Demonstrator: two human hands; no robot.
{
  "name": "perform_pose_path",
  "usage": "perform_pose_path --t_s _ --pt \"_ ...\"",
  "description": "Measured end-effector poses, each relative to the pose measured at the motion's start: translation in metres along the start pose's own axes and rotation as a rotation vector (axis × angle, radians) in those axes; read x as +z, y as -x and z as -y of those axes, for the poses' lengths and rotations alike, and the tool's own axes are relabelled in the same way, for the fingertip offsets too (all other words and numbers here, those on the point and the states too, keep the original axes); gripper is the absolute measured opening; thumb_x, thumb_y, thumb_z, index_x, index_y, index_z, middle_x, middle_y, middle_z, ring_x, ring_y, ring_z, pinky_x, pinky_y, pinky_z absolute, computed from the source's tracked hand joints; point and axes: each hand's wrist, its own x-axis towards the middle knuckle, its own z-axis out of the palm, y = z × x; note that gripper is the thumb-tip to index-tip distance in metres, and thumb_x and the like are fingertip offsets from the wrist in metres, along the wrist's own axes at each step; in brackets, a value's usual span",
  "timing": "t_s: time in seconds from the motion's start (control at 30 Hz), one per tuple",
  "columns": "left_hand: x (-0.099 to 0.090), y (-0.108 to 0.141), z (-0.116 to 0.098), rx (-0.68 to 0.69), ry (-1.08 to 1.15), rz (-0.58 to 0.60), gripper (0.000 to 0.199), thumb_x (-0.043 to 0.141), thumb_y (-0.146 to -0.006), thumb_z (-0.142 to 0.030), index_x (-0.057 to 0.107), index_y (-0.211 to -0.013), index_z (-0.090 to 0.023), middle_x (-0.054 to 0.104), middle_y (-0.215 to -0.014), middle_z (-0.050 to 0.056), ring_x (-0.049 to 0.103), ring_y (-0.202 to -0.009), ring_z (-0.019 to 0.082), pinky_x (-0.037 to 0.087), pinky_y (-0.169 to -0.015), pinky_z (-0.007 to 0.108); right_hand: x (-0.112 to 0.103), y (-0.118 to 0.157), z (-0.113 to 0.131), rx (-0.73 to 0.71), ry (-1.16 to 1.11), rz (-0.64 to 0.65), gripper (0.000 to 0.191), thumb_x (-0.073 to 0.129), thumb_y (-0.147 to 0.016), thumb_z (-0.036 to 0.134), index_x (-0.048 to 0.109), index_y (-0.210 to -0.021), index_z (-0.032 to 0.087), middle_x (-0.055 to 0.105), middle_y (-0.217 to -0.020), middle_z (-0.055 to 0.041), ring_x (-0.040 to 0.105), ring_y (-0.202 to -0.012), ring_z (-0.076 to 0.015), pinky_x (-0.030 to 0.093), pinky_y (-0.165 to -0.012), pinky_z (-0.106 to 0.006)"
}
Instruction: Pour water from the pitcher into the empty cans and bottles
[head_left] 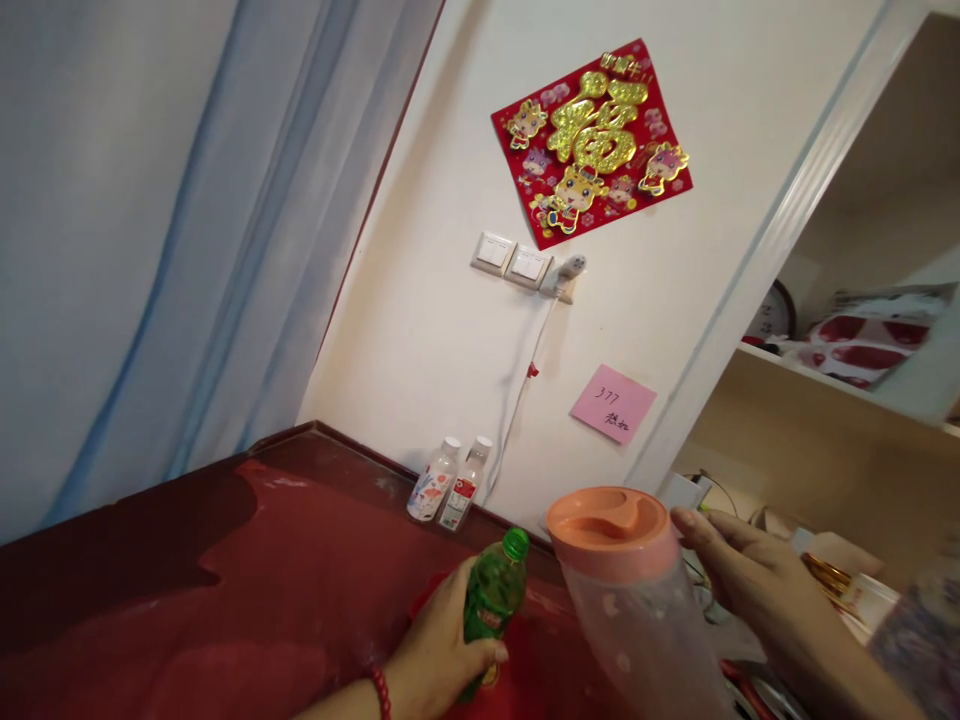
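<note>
Red-brown desk (pixel 255 590), curtain (pixel 150 220) left, white wall (pixel 420 200) behind. Frosted pitcher (pixel 637 610), orange lid, beside right hand (pixel 742 570); that grip: can't tell. Left hand (pixel 442 640) wraps green bottle (pixel 496 595), right of its palm.

**White wall (pixel 420 300) between light-blue fabric curtain (pixel 135 200) and cream open shelving (pixel 757 410)**

A red-and-gold square decoration (pixel 592 140) hangs above white plastic switches (pixel 493 253); a pink paper note (pixel 615 403) sits lower right. A dark-red table (pixel 247 580) adjoins the wall.
</note>
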Motion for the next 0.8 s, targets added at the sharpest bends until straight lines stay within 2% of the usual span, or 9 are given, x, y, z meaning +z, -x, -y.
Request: perform_pose_path --t_s 0.13,0.3,0.4,0.5,0.67,0.8 --pt "-0.002 0.001 -0.002 0.019 0.02 0.015 0.085 0.062 -0.057 -0.009 0.046 -0.139 -0.021 0.057 -0.135 0.008 0.05 -0.123 0.029 0.037 -0.107 0.039 -0.003 -0.006 0.008 -0.077 0.109 0.044 0.055 0.06 -0.075 0.075 0.063 -0.067 0.02 0.042 -0.049 0.0037 0.036 -0.046 -0.0134 0.025 -0.044 -0.026" --pt "-0.001 0.002 -0.002 -0.032 -0.006 0.001 0.084 0.063 -0.058 -0.007 0.046 -0.138 -0.022 0.06 -0.129 0.007 0.053 -0.114 0.027 0.04 -0.103 0.038 -0.003 -0.011 0.018 -0.131 0.182 0.115 0.056 0.056 -0.078 0.075 0.063 -0.067 0.021 0.047 -0.056 0.0022 0.038 -0.051 -0.0138 0.027 -0.048 -0.027" --pt "0.0 0.002 -0.001 -0.026 0.008 -0.006 0.083 0.063 -0.057 -0.005 0.047 -0.137 -0.023 0.062 -0.125 0.005 0.055 -0.108 0.024 0.042 -0.099 0.036 -0.002 -0.014 0.022 -0.134 0.234 0.109 0.056 0.054 -0.081 0.074 0.063 -0.068 0.021 0.048 -0.055 0.0022 0.039 -0.052 -0.0142 0.027 -0.049 -0.028" --pt "0.0 0.002 -0.003 -0.001 0.023 0.002 0.081 0.063 -0.057 -0.005 0.049 -0.135 -0.023 0.061 -0.126 0.004 0.054 -0.111 0.024 0.041 -0.1 0.034 -0.003 -0.018 0.025 -0.161 0.277 0.093 0.056 0.053 -0.08 0.074 0.061 -0.065 0.021 0.054 -0.06 0.0 0.046 -0.057 -0.0168 0.033 -0.052 -0.029" --pt "-0.002 0.002 -0.006 -0.031 0.001 -0.001 0.079 0.064 -0.057 -0.005 0.049 -0.133 -0.021 0.063 -0.12 0.005 0.056 -0.102 0.023 0.044 -0.094 0.033 -0.005 -0.022 0.029 -0.197 0.335 0.166 0.058 0.049 -0.081 0.076 0.061 -0.067 0.021 0.063 -0.07 -0.0025 0.059 -0.073 -0.0233 0.044 -0.065 -0.031" --pt "-0.001 0.001 -0.005 -0.052 0.009 0.007 0.081 0.062 -0.055 -0.004 0.049 -0.133 -0.022 0.063 -0.116 0.004 0.056 -0.099 0.023 0.045 -0.09 0.033 -0.003 -0.022 0.032 -0.265 0.394 0.132 0.057 0.048 -0.084 0.074 0.061 -0.065 0.021 0.063 -0.065 -0.0022 0.062 -0.07 -0.0236 0.046 -0.063 -0.031"
